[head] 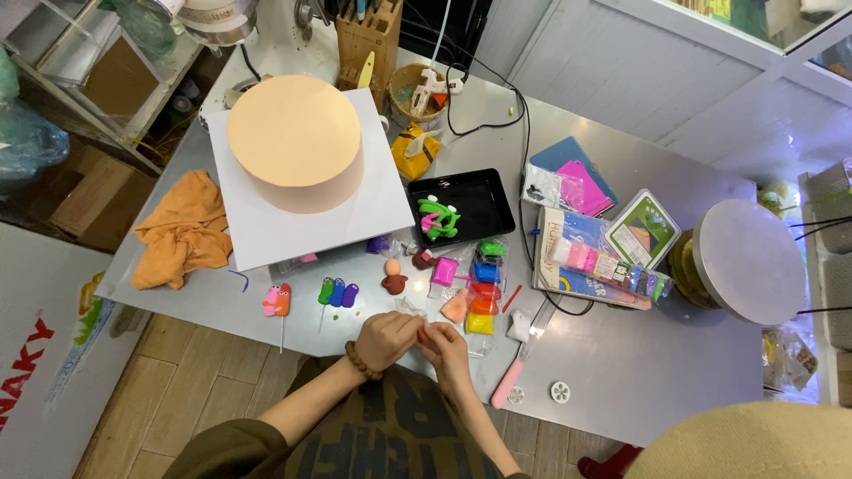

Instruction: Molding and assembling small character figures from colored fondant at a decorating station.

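Steel tabletop spread before me — just below the round peach cake, my left hand and right hand met, fingertips pinching one small pale clay piece between them to shape it.

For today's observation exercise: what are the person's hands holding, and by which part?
Both hands pinch something tiny between their fingertips; what it is cannot be told.
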